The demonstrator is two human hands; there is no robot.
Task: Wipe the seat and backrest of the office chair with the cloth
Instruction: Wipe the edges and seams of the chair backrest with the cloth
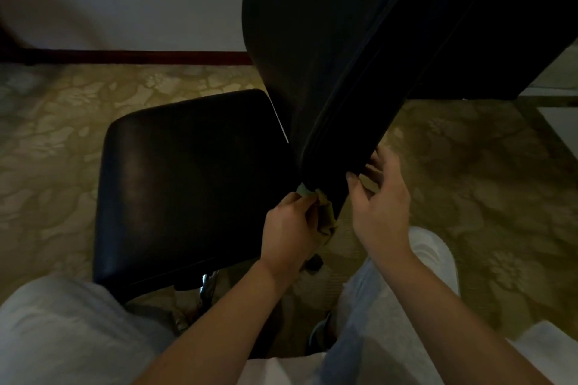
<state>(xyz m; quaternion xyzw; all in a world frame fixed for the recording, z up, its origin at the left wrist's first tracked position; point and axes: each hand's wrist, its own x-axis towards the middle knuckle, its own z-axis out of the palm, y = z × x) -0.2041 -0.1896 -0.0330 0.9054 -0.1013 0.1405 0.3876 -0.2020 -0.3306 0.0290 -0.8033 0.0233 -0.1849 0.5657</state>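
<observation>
Your legs: pale trousers (62,328) fill the bottom corners, cut off by the frame edge; a white shoe (433,256) shows past your right forearm, partly covered by it.
Left hand (289,231): the grip is closed around the cloth (325,216), fingers curled and bunching it; your own fingers hide how much cloth is inside the fist.
Cloth: a pale tan-green wad, only a small fold showing above the knuckles and a crumpled flap hanging to the right of the hand. It is pressed against the lower edge of the backrest (328,56), just where that edge comes down beside the seat (187,178).
Right hand (383,200): the grip is partly open, fingers spread and bent, fingertips touching the lower right edge of the backrest. It has no cloth; whether it actually pinches the edge is hard to tell in the dark.
Backrest: black, tilted across the upper right, its top cut off by the frame; surface detail is lost in shadow apart from one seam line.
Seat: black, glossy, to the left of both hands, its near corner hidden behind your knee.
Under the seat: a bit of chrome (208,283) shows; the rest of the base is hidden.
Floor: patterned carpet (484,184), blurred at the edges.
</observation>
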